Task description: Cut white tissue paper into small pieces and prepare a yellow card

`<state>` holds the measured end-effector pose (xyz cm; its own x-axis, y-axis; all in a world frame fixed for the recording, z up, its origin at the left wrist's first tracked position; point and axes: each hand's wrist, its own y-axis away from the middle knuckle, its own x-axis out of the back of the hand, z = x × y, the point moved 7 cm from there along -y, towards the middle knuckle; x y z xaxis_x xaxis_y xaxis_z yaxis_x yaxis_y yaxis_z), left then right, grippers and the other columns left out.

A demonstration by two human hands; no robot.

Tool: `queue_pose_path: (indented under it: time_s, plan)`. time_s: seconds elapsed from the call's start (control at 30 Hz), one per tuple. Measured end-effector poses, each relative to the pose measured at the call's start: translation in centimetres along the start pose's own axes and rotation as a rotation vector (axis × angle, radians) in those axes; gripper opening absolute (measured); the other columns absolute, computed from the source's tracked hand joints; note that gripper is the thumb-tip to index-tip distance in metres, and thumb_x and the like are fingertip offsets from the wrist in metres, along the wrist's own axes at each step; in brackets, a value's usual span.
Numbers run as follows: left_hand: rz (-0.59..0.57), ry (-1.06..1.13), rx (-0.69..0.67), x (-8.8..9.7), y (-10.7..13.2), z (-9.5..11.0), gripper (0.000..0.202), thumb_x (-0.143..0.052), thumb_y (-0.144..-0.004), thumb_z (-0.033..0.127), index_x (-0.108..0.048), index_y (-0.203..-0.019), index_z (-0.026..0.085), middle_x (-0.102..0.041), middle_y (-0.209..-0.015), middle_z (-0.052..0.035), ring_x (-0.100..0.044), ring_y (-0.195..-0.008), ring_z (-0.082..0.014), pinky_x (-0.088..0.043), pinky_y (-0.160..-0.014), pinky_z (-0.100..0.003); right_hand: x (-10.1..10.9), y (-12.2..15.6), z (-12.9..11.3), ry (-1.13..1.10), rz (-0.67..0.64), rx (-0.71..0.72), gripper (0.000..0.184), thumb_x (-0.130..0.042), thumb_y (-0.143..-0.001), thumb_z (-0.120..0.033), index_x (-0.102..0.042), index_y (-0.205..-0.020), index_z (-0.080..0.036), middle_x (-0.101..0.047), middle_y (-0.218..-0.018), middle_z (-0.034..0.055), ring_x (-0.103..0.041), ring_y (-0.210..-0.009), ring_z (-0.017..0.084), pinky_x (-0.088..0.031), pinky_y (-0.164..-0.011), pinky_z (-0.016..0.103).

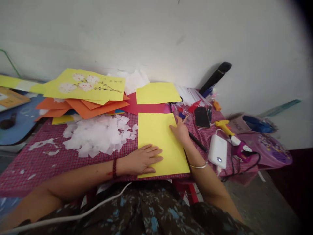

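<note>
A yellow sheet of paper (pixel 156 133) lies on the checked tablecloth in front of me. My left hand (pixel 144 159) rests flat on its lower left part, fingers stretched out to the right. At the sheet's right edge is my right hand (pixel 181 131), with the thumb on the paper and apart from the other fingers. A small tan stick-like shape (pixel 186 119) shows beside those fingers; I cannot tell whether it is held. Left of the sheet spreads a heap of white tissue paper pieces (pixel 97 135). Behind it lies another yellow sheet (pixel 157 93) over red paper (pixel 132 104).
At the back left, a yellow sheet with blossom artwork (pixel 90 86) tops orange papers (pixel 88 109). On the right are a phone (pixel 201 117), a white power bank (pixel 218 150), a yellow glue gun (pixel 224 126), a black pen-like stick (pixel 198 142) and cables. A wall stands behind.
</note>
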<state>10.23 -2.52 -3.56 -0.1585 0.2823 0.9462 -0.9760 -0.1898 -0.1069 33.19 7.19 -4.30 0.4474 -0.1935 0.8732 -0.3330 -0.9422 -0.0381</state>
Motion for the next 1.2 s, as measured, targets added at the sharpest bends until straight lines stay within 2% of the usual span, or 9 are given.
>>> queue_pose_path:
  time_s: [0.1, 0.3, 0.6, 0.7, 0.8, 0.93, 1.0, 1.1, 1.2]
  plan:
    - [-0.008, 0.011, -0.001, 0.1, 0.2, -0.1, 0.055, -0.045, -0.099, 0.052, -0.051, -0.144, 0.019, -0.045, -0.155, -0.01, -0.039, -0.145, -0.027, -0.024, -0.121, -0.042, -0.1, 0.0, 0.0, 0.022, 0.001, 0.006, 0.068, -0.059, -0.084, -0.032, -0.044, -0.147, -0.014, -0.076, -0.104, 0.0184, -0.074, -0.095, 0.041, -0.056, -0.083, 0.051]
    - [-0.007, 0.087, -0.006, 0.3, 0.6, -0.2, 0.052, -0.049, -0.099, 0.046, -0.051, -0.143, 0.019, -0.048, -0.153, -0.0104, -0.04, -0.144, -0.026, -0.024, -0.122, -0.041, -0.3, -0.2, 0.0, 0.058, -0.008, 0.05, 0.064, -0.056, -0.086, -0.034, -0.043, -0.147, -0.019, -0.075, -0.108, 0.0173, -0.074, -0.093, 0.041, -0.057, -0.081, 0.052]
    - [0.015, 0.076, 0.015, 0.3, 0.7, -0.5, 0.048, -0.055, -0.096, 0.038, -0.053, -0.142, 0.025, -0.049, -0.152, -0.0072, -0.043, -0.142, -0.0261, -0.027, -0.121, -0.043, -0.6, 0.0, -1.3, 0.14, -0.026, 0.053, 0.062, -0.052, -0.09, -0.03, -0.04, -0.149, -0.016, -0.077, -0.106, 0.0159, -0.074, -0.095, 0.036, -0.056, -0.084, 0.047]
    - [0.036, 0.047, 0.001, 0.2, 0.7, -0.5, 0.046, -0.055, -0.097, 0.037, -0.053, -0.141, 0.025, -0.05, -0.152, -0.0069, -0.044, -0.141, -0.0248, -0.028, -0.12, -0.042, 0.1, 0.2, -1.9, 0.153, -0.006, 0.056, 0.06, -0.055, -0.091, -0.032, -0.045, -0.146, -0.015, -0.077, -0.104, 0.0158, -0.074, -0.095, 0.036, -0.056, -0.084, 0.046]
    - [0.044, 0.029, -0.011, -0.1, 0.8, -0.7, 0.046, -0.054, -0.097, 0.037, -0.053, -0.141, 0.025, -0.05, -0.152, -0.0068, -0.043, -0.141, -0.0246, -0.028, -0.12, -0.042, 2.3, 0.8, -1.8, 0.165, 0.05, 0.063, 0.05, -0.055, -0.092, -0.036, -0.053, -0.139, -0.018, -0.077, -0.104, 0.0131, -0.073, -0.097, 0.033, -0.055, -0.085, 0.042]
    - [0.089, 0.032, -0.032, -0.1, 0.7, -0.7, 0.043, -0.053, -0.097, 0.038, -0.057, -0.138, 0.024, -0.052, -0.15, -0.0074, -0.046, -0.139, -0.0249, -0.031, -0.118, -0.042, 6.8, 2.1, 0.3, 0.189, 0.188, 0.01, 0.042, -0.03, -0.103, -0.033, -0.052, -0.136, -0.017, -0.072, -0.119, 0.0133, -0.067, -0.11, 0.028, -0.05, -0.093, 0.04]
    - [0.11, 0.041, -0.037, 0.0, 0.7, -0.7, 0.041, -0.053, -0.097, 0.037, -0.059, -0.136, 0.023, -0.055, -0.148, -0.0076, -0.048, -0.137, -0.0246, -0.032, -0.117, -0.042, 8.2, 2.8, 1.9, 0.214, 0.197, -0.031, 0.038, -0.035, -0.103, -0.03, -0.057, -0.129, -0.014, -0.071, -0.12, 0.0155, -0.066, -0.111, 0.029, -0.049, -0.095, 0.043]
    - [0.135, 0.037, -0.048, 0.1, 0.7, -0.7, 0.039, -0.053, -0.098, 0.035, -0.061, -0.133, 0.023, -0.057, -0.145, -0.0078, -0.05, -0.135, -0.024, -0.033, -0.115, -0.04, 8.0, 4.2, 3.8, 0.24, 0.113, -0.053, 0.026, -0.056, -0.097, -0.029, -0.066, -0.114, -0.013, -0.071, -0.116, 0.0135, -0.066, -0.108, 0.028, -0.051, -0.095, 0.045]
    - [0.166, 0.027, -0.071, 0.0, 0.6, -0.8, 0.038, -0.051, -0.098, 0.035, -0.061, -0.133, 0.022, -0.059, -0.143, -0.0082, -0.051, -0.133, -0.0236, -0.033, -0.114, -0.04, 6.9, 5.4, 5.1, 0.237, 0.047, -0.072, 0.029, -0.064, -0.095, -0.032, -0.064, -0.118, -0.014, -0.067, -0.121, 0.0099, -0.066, -0.107, 0.025, -0.054, -0.093, 0.047]
